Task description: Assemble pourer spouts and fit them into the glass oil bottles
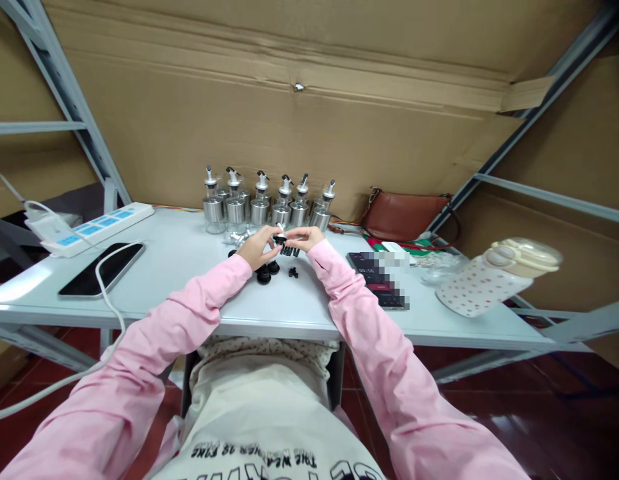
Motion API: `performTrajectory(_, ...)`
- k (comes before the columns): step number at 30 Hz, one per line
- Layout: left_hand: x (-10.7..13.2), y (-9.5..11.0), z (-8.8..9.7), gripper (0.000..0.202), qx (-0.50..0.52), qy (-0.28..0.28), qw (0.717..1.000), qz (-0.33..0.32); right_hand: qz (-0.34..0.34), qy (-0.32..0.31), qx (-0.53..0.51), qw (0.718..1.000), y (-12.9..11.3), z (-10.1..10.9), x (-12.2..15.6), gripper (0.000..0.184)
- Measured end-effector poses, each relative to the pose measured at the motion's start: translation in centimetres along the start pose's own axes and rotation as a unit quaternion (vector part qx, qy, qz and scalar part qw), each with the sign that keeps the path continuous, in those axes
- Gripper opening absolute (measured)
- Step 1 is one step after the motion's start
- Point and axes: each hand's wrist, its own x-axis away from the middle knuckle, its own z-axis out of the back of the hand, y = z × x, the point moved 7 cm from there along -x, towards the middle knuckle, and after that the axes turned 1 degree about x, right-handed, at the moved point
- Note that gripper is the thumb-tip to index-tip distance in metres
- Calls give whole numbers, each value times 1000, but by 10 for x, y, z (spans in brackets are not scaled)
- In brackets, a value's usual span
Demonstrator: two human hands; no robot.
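Between both hands, over the middle of the table, is a small pourer spout [280, 237] with a black base and a pale top. The fingers of my left hand [258, 249] pinch it from the left. On its other side, the fingertips of my right hand [304, 239] close on it too. Just below my left hand lie round black stoppers [264, 274]. Several short black pieces [290, 252] lie under my right hand, with a cluster of tiny black parts [293, 272] nearer me. Silvery spout parts [236, 237] lie behind my left hand, partly hidden.
Several glass-and-steel oil bottles [235, 211] with spouts stand behind my hands. At left are a power strip [102, 227], a phone [102, 270] and a white cable [103, 287]. To the right are another phone [374, 280], a brown bag [406, 217] and a dotted bottle [482, 283].
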Motion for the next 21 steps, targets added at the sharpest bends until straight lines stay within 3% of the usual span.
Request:
performTrajectory(2,0,0,0,26,1,0,1000,-2,-43,29,119,992,9,14,0,21)
performTrajectory(6,-1,1,1,24,-5,1,1000,-6,-161,77,293,939,31,38,1,20)
performTrajectory(13,-3,7,2,23,22,-16,999,-33,-222,40,323,919,53,29,2,18)
performTrajectory(21,0,2,0,21,-2,-14,1000,-17,-227,46,329,915,58,27,0,16)
